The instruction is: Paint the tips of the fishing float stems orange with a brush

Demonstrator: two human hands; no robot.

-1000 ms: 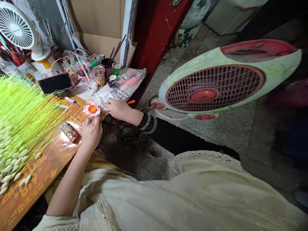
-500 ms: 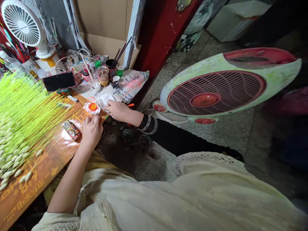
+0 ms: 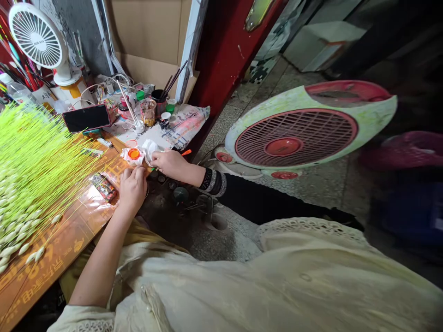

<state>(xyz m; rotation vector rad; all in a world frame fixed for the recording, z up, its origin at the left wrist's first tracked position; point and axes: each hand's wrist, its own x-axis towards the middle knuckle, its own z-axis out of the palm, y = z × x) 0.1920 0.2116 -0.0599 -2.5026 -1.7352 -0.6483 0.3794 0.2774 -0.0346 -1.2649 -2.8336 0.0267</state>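
My left hand (image 3: 133,188) rests at the table's edge with its fingers curled and pinched together; what they hold is too small to make out. Just right of it, my right hand (image 3: 172,165) is closed, fingertips pointing left towards the left hand. A thin stick with an orange end (image 3: 187,152) juts out behind the right hand, apparently held in it; the rest is hidden. Beside the right fingers lies a crumpled white tissue (image 3: 150,148). A small dish of orange paint (image 3: 133,154) sits on another white tissue, above the left hand.
Bright yellow-green thin stems with pale bulb ends (image 3: 44,161) cover the table's left. Near my left hand lies a small patterned box (image 3: 104,187). A phone (image 3: 86,118), paint jars (image 3: 148,110) and a white fan (image 3: 38,39) stand behind. A large floor fan (image 3: 297,138) is at right.
My right hand has drawn slightly down off the white tissue, nearer the left hand. The left hand has stayed put. The view has shifted, so the floor fan appears further left.
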